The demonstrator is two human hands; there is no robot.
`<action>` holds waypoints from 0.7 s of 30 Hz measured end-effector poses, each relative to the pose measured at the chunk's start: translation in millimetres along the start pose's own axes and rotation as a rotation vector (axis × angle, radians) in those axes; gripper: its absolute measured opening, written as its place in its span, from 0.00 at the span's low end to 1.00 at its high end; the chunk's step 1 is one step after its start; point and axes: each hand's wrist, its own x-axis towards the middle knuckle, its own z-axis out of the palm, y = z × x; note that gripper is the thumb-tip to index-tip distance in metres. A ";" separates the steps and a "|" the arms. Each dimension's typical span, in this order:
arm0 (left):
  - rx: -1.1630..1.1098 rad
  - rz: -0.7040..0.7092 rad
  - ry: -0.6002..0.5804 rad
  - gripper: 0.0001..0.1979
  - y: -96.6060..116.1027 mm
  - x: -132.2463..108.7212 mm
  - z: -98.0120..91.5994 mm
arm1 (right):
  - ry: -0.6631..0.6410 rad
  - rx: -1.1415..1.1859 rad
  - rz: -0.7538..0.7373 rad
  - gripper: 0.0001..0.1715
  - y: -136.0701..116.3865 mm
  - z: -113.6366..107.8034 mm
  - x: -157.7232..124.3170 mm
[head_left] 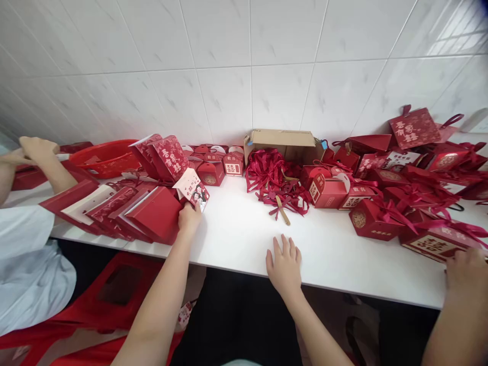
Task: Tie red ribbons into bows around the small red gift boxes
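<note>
My left hand (189, 217) is closed on the lower edge of a small paper gift box (198, 194), which has a cartoon couple on its side and a cream flap on top. It is right beside a row of red paper gift bags (162, 216) on the left part of the table. My right hand (285, 264) lies flat near the table's front edge with its fingers spread and holds nothing. Beyond it is a heap of dark red ribbons (269, 170), with a gold-coloured strip (282, 211) at its near side.
Red candy boxes (211, 174) stand along the wall, near a red plastic basket (102, 157). Behind the ribbons is a cardboard box (282, 137). Ribbon-tied boxes (375, 221) crowd the right side. Other people's hands show at far left (38, 150) and far right (467, 274).
</note>
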 end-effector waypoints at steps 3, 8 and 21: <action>0.062 0.004 -0.046 0.17 6.3 -3.3 1.5 | -0.005 -0.016 -0.002 0.26 -0.9 1.0 0.4; 0.104 0.124 -0.166 0.17 39.9 -11.8 38.4 | -0.023 -0.008 -0.011 0.27 -0.3 1.8 2.4; 0.092 0.397 0.310 0.29 127.2 92.6 -100.3 | 0.031 0.027 -0.082 0.27 5.5 12.1 -1.7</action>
